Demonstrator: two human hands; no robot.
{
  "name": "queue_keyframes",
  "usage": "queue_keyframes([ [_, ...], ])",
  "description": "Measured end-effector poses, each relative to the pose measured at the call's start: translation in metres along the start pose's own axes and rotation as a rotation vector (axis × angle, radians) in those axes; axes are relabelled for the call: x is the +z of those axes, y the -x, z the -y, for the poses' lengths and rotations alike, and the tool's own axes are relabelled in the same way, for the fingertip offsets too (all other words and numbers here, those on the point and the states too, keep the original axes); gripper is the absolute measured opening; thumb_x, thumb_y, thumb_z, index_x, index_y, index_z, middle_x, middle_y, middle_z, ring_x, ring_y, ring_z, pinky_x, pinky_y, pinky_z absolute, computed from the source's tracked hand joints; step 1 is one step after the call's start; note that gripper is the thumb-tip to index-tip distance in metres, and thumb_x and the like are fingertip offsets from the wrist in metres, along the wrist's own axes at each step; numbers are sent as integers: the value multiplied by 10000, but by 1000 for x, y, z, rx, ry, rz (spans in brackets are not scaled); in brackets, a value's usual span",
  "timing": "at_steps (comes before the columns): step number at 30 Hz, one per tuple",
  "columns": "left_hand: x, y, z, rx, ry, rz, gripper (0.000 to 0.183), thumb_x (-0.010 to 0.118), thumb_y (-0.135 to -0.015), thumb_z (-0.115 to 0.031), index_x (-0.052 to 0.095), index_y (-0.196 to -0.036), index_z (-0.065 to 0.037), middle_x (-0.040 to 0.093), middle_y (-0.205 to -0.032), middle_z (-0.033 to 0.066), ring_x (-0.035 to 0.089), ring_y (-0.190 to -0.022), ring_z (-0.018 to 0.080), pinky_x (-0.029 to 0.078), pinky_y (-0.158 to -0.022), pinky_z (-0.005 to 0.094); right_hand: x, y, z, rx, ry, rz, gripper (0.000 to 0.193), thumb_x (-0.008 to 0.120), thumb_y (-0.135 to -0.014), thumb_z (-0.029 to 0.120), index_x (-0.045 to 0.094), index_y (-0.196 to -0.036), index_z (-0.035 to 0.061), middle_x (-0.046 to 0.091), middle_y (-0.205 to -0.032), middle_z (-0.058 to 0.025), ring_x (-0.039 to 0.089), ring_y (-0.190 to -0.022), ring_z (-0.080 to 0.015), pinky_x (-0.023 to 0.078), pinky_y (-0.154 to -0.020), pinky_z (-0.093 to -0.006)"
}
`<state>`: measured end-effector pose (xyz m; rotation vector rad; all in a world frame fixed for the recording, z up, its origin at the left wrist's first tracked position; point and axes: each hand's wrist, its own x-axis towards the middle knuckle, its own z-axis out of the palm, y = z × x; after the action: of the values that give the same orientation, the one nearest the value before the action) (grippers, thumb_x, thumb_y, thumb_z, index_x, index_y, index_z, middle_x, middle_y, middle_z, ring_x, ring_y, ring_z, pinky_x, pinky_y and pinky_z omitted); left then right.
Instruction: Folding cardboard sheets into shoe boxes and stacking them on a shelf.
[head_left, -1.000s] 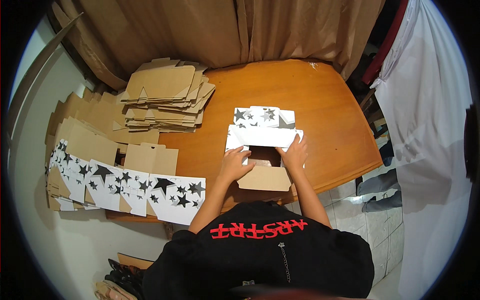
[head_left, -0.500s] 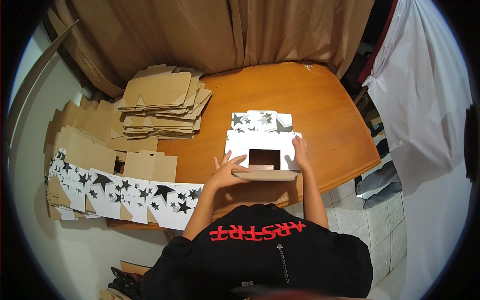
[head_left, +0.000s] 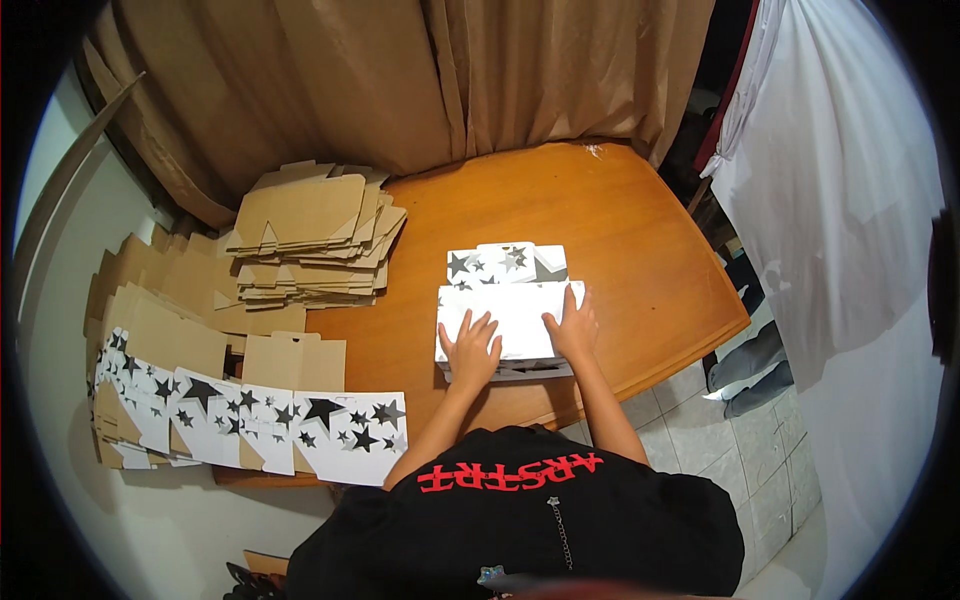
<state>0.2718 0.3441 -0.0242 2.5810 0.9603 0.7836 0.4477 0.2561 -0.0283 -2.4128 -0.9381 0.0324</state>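
Note:
A white cardboard box (head_left: 510, 307) with black and grey stars stands near the table's front edge. Its near side is covered by white panels, and a star-printed flap (head_left: 508, 264) sticks out on its far side. My left hand (head_left: 471, 350) lies with spread fingers on the left part of the white top. On the right part rests my right hand (head_left: 573, 325), thumb and fingers apart. Both palms press flat on the cardboard, and neither hand grips anything.
A stack of flat brown cardboard blanks (head_left: 300, 220) sits at the back left of the wooden table (head_left: 640, 240). Star-printed unfolded blanks (head_left: 345, 432) overlap along the left front edge. A brown curtain (head_left: 380, 90) hangs behind, and a white cloth (head_left: 810, 200) at right.
The dark opening in the box is now covered: the near panel has folded over it. Both hands have moved from the box's sides onto its top, fingers spread.

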Motion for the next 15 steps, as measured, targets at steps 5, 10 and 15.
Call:
queue_keyframes([
  [5, -3, 2, -5, 31, -55, 26, 267, 574, -803, -241, 657, -1025, -117, 566, -1192, 41, 366, -1256, 291, 79, -988, 651, -8, -3, 7, 58, 105, 60, 762, 685, -700, 389, 367, -1335, 112, 230, -1398, -265, 371, -1178, -435, 293, -957, -545],
  [10, -5, -1, -6, 4, -84, 28, 258, 581, -789, -268, 686, -997, -156, 491, -1242, 119, 273, -1282, 356, 90, -999, 639, -9, -4, 14, 75, 200, 47, 810, 707, -680, 398, 343, -1352, 130, 221, -1404, -262, 367, -1176, -444, 292, -959, -547],
  [15, -6, -5, -9, -19, -98, 61, 252, 585, -786, -278, 692, -986, -169, 456, -1269, 143, 248, -1288, 370, 92, -998, 640, -11, -5, 16, 103, 219, 78, 824, 701, -697, 362, 298, -1369, 105, 153, -1421, -275, 279, -1243, -471, 229, -998, -586],
])
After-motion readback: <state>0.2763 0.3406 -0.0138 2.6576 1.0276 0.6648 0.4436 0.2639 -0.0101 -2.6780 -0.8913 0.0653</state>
